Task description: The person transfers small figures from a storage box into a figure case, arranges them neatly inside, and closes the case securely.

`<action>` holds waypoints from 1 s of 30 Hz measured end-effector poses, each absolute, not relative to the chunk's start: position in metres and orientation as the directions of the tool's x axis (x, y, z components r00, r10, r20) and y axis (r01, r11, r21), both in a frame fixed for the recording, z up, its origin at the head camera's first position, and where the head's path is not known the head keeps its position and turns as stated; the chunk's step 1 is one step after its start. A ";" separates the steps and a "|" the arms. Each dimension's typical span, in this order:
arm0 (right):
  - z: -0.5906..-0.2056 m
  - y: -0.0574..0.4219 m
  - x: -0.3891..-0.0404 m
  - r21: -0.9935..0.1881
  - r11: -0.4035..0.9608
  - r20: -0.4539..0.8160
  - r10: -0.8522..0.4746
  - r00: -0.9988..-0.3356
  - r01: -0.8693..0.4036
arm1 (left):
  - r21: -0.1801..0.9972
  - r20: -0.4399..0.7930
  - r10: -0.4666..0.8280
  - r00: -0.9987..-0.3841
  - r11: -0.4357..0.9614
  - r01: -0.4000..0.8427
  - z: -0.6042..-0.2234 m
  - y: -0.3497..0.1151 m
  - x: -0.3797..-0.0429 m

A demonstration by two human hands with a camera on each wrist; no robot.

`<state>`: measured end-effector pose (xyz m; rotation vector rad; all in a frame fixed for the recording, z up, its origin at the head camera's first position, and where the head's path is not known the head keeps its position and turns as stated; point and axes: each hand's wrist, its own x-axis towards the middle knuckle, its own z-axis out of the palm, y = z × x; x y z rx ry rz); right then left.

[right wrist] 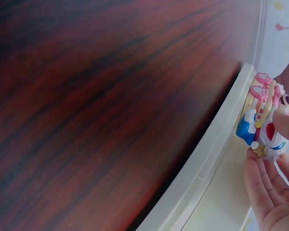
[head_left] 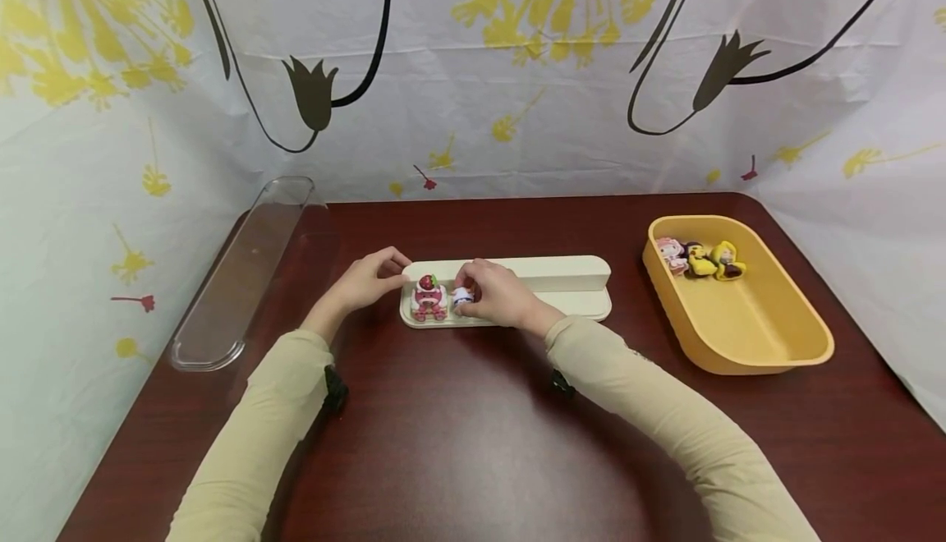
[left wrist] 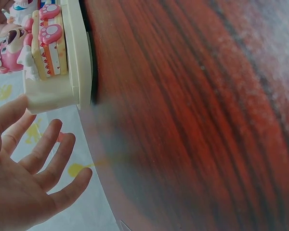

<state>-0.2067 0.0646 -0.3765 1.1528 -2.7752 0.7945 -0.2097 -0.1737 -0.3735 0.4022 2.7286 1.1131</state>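
A long cream display stand (head_left: 572, 304) with a raised back step lies on the table. On its left end sits a pink bear figurine (head_left: 429, 302) on a cake slice, with a strawberry on its head. Beside the bear, my right hand (head_left: 506, 294) pinches a small white and blue figurine (right wrist: 267, 132) close over the stand; a red mouth and a gold star-like piece show on it in the right wrist view. My left hand (head_left: 368, 281) rests its fingertips at the stand's left end, its other fingers loosely spread in the left wrist view.
On the right stands a yellow tray (head_left: 769, 312) with several small figurines (head_left: 698, 259) in its far left corner. A long clear plastic cover (head_left: 240, 279) lies along the table's left edge. A patterned white cloth (head_left: 473, 148) hangs behind the table.
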 end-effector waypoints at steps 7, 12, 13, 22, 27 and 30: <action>-0.379 0.065 -0.204 -0.411 0.604 0.261 -0.640 -0.723 -0.683 | 0.705 -0.052 0.304 -0.951 0.686 0.181 -0.376 -0.174 -0.211; -0.381 0.067 -0.203 -0.364 0.620 0.301 -0.628 -0.717 -0.695 | 0.705 -0.056 0.300 -0.952 0.687 0.175 -0.376 -0.173 -0.211; -0.382 0.068 -0.203 -0.358 0.622 0.308 -0.625 -0.717 -0.696 | 0.704 -0.056 0.298 -0.953 0.689 0.174 -0.377 -0.173 -0.211; -0.382 0.070 -0.202 -0.361 0.631 0.313 -0.612 -0.726 -0.687 | 0.697 -0.057 0.292 -0.955 0.696 0.171 -0.378 -0.173 -0.212; -0.383 0.070 -0.202 -0.364 0.628 0.317 -0.611 -0.725 -0.688 | 0.698 -0.059 0.295 -0.954 0.695 0.172 -0.378 -0.173 -0.212; -0.383 0.070 -0.202 -0.362 0.630 0.320 -0.609 -0.726 -0.687 | 0.698 -0.057 0.298 -0.953 0.694 0.175 -0.378 -0.173 -0.212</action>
